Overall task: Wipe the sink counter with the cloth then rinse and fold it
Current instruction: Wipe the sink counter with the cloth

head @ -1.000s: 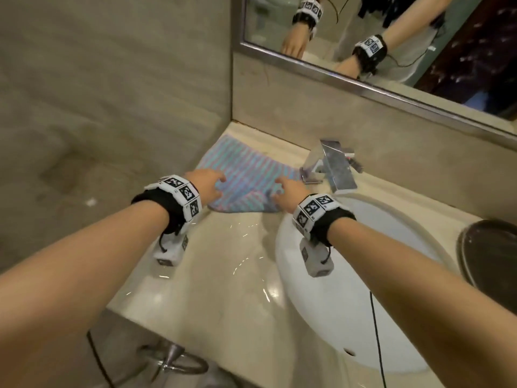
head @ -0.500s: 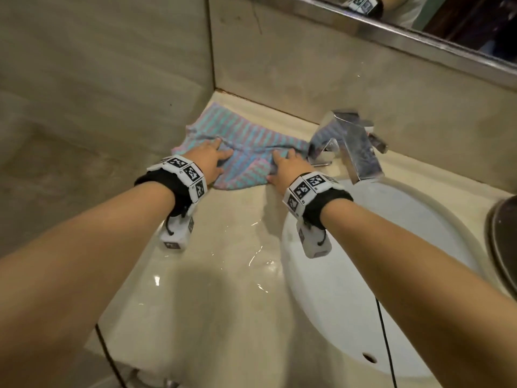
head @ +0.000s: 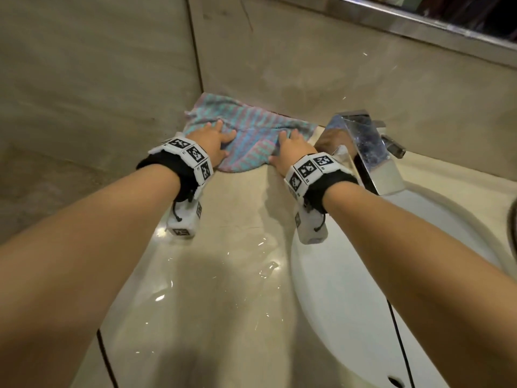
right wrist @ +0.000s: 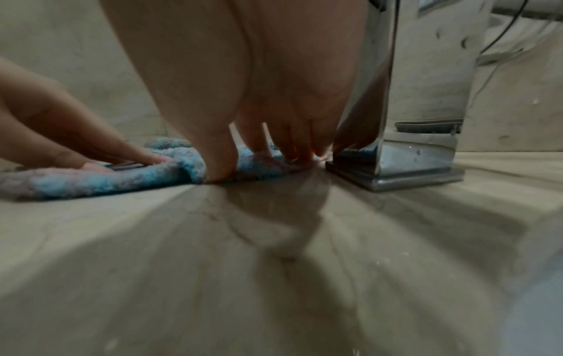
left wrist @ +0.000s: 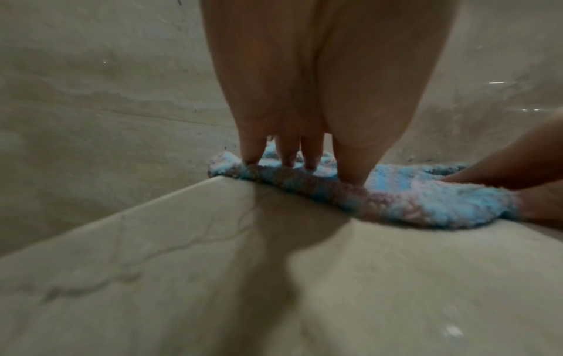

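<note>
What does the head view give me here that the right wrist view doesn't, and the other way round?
Only the head view shows the basin, the mirror frame, water puddled on the counter nearer the person than the cloth, and both wristbands. Only the right wrist view shows the tap base meeting the counter up close, with the right hand fingers pressing down on the cloth edge just beside it. Both show the left hand and right hand flat on the striped cloth by the tap.
</note>
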